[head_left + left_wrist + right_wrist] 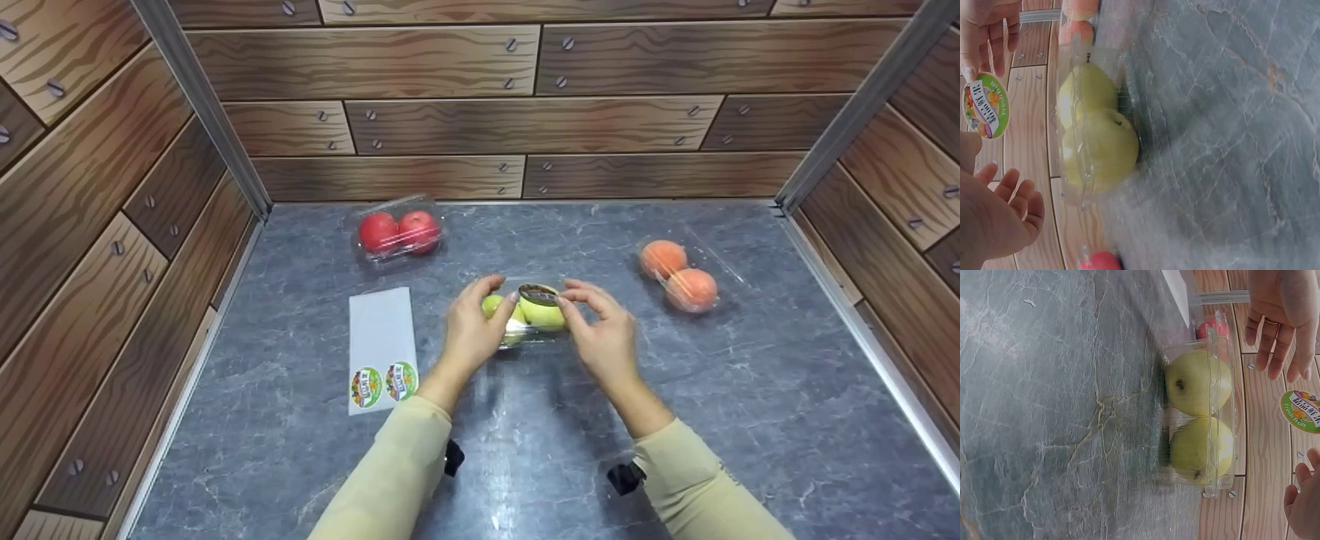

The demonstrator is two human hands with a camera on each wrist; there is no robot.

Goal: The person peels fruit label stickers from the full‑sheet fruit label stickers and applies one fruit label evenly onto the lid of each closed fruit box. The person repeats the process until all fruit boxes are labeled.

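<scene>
A round "Fresh fruit" sticker is stretched between both hands, over a clear plastic box with two yellow-green fruits. My left hand holds its left edge at the thumb tip. At the right edge, my right hand holds it by the thumb. The sticker's printed side faces the left wrist camera, with the right thumb on one edge and the left thumb at the opposite edge. Other fingers of both hands are spread and bent, apart from the box.
Left of the hands lies a white backing sheet with two round stickers on it. Behind it stands a clear box of two red fruits. Another box, with two orange fruits, is at right. Wood-patterned walls enclose the grey table.
</scene>
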